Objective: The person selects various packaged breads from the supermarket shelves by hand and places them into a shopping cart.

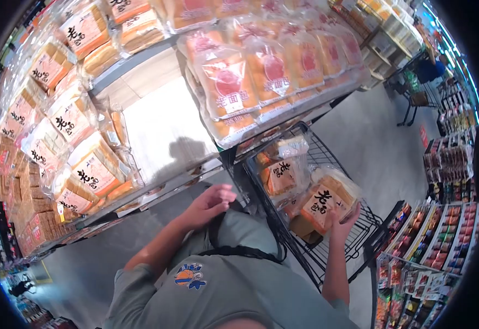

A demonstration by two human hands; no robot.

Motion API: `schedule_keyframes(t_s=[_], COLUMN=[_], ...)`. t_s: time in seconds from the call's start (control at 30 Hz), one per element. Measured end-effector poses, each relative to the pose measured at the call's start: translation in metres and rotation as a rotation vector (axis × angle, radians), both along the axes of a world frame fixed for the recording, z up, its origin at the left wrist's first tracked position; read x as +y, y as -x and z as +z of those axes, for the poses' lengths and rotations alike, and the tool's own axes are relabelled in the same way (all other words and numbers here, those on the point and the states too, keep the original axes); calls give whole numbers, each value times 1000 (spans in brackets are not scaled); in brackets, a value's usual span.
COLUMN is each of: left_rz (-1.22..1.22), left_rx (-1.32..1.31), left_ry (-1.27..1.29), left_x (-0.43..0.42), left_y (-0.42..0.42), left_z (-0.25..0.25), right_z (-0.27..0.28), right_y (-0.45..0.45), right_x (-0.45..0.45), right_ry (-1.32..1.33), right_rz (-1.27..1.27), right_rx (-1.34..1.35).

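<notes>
My right hand grips a bagged bread loaf with black lettering on an orange label, over a black wire shopping cart. The thumb lies across the bag's front and the fingers go round its side. Beside it in the cart is another bagged loaf of the same kind. A brown item shows partly beneath the held loaf. My left hand hovers in front of my body near the display shelf's edge, its fingers loosely bent, thumb apart, nothing in it.
A display shelf carries stacks of orange-labelled loaves at left and pink-printed bread bags at the back. Packaged-goods racks stand along the right. Another cart is farther off, with a person near it.
</notes>
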State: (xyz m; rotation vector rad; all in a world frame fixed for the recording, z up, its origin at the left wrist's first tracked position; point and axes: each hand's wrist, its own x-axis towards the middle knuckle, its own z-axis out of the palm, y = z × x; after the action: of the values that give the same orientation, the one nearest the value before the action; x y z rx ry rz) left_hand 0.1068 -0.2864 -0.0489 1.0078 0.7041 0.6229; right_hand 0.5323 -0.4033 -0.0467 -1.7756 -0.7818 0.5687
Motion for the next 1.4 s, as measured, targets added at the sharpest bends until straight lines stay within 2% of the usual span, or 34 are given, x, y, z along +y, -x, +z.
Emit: schedule_keyframes(t_s=[0.03,0.07,0.13,0.2,0.23,0.27,0.33,0.37,0.4,0.47,0.5,0.53,0.57,0.6,0.63,0.7,0.73,0.77,0.8,0.83,0.87,0.9,0.97,1.0,1.07,1.1,1.2,1.33,1.4], left_rz=[19,28,128,100,67,111,166,275,395,521,520,578,623,796,966,1141,1132,1204,1264,1252,1137,1009,1184,1232,1171,1128,1055,1181,1134], left_rx=[15,6,142,87,37,-153,90,25,-28,-140,-141,-342,-541,-549,-556,-467,-472,-281,-84,-85,-146,-206,130,269,174,83,71,261,234], left_ry=[-157,-165,-463,-421,-375,-303,-534,-495,-417,-75,-81,149,385,300,215,-7,-1,101,201,204,-32,-261,-75,-1,-32,-57,-47,70,47], left_x=[5,13,26,32,36,34,29,30,34,47,54,64,75,94,116,151,173,199,221,235,247,260,298,313,336,345,368,376,369], left_y=[-6,-11,-19,-16,-15,-17,-3,2,12,35,50,64,77,86,91,94,104,121,133,137,139,139,136,138,142,146,155,151,149], left_z=[13,27,50,64,67,58,53,42,50,38,37,37,36,12,-11,-9,-26,-59,-85,-97,-106,-114,-130,-134,-138,-140,-147,-146,-134], right_z=[4,15,50,84,85,103,111,111,111,118,120,120,116,112,106,90,82,75,63,58,53,40,1,-14,-45,-63,-80,-99,-114], right_y=[13,30,73,121,134,159,188,200,208,222,228,228,223,221,223,220,218,217,216,215,214,209,190,181,161,154,147,143,138], right_x=[9,20,43,63,69,79,97,106,114,127,131,135,137,138,134,126,120,113,103,97,91,82,64,53,25,10,-27,-53,-58], right_ry=[-106,-114,-136,-90,-59,-90,-156,-205,-252,-278,-303,-309,-225,-136,-86,9,105,140,185,220,254,256,340,331,258,252,212,264,259], right_rz=[49,58,194,294,359,439,632,691,751,777,793,793,879,951,908,941,981,1002,991,1011,1030,1014,734,715,346,227,58,-8,-9], right_rx=[17,8,466,634,619,650,621,656,694,645,601,598,377,153,119,47,-19,-115,-25,-28,-29,-25,724,726,984,926,913,877,863])
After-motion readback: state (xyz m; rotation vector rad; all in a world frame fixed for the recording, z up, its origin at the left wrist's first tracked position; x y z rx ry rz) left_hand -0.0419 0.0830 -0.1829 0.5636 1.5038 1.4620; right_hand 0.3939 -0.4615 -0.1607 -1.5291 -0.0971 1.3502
